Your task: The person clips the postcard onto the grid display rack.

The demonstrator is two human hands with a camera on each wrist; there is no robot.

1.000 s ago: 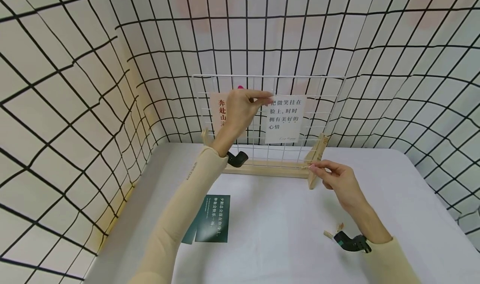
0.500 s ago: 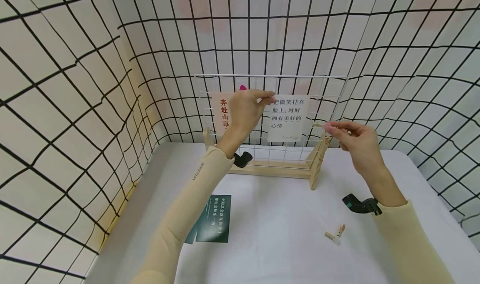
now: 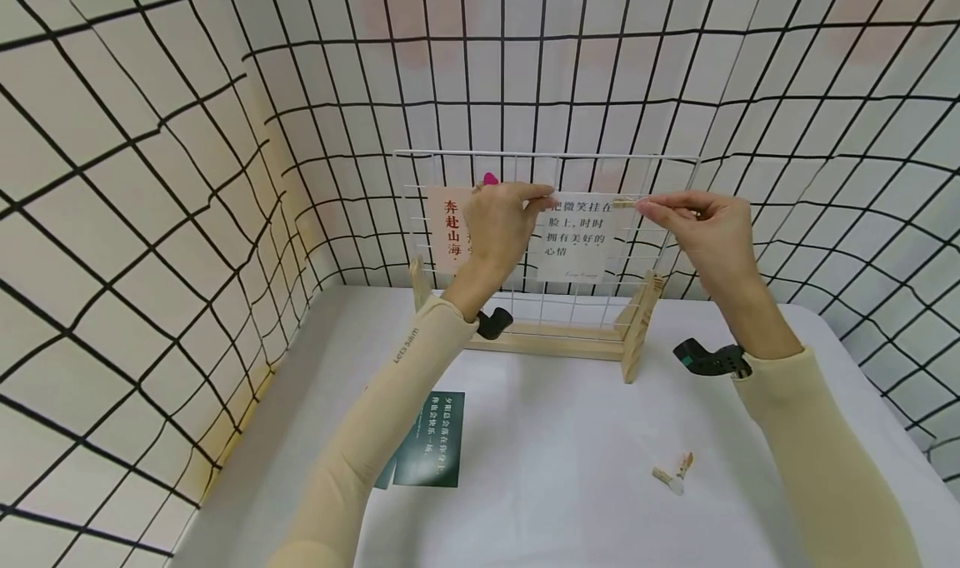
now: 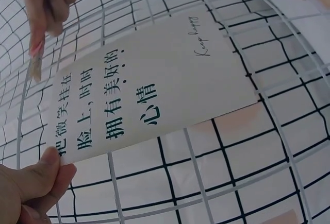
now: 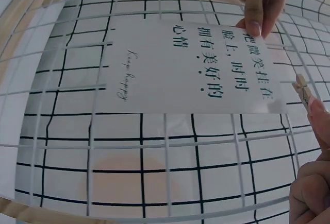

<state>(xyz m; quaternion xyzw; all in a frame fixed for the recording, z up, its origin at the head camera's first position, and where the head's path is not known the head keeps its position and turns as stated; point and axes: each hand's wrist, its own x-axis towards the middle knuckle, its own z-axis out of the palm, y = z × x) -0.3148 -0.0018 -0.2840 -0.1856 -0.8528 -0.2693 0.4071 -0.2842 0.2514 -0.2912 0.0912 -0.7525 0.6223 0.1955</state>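
My left hand (image 3: 498,222) pinches the upper left corner of a white card (image 3: 573,260) with dark Chinese lettering, holding it flat against a white wire grid rack (image 3: 517,301). In the left wrist view, thumb and finger meet on the corner of the card (image 4: 180,69). My right hand (image 3: 712,235) pinches a small wooden clothespin (image 3: 624,204) close to the card's upper right corner. The right wrist view shows the clothespin (image 5: 301,87) just beyond the card's edge. A pinkish card (image 3: 442,235) with red lettering hangs on the rack's left side, partly hidden behind my left hand.
Dark green cards (image 3: 431,443) lie on the white table (image 3: 555,485), partly under my left forearm. Several small clothespins (image 3: 675,474) lie at the right front. The rack stands in a wooden base (image 3: 555,343). Black wire mesh (image 3: 585,68) surrounds the table's back and sides.
My right hand has risen with the clothespin from the rack's base to the white card's upper right corner. My left hand keeps its pinch on the card.
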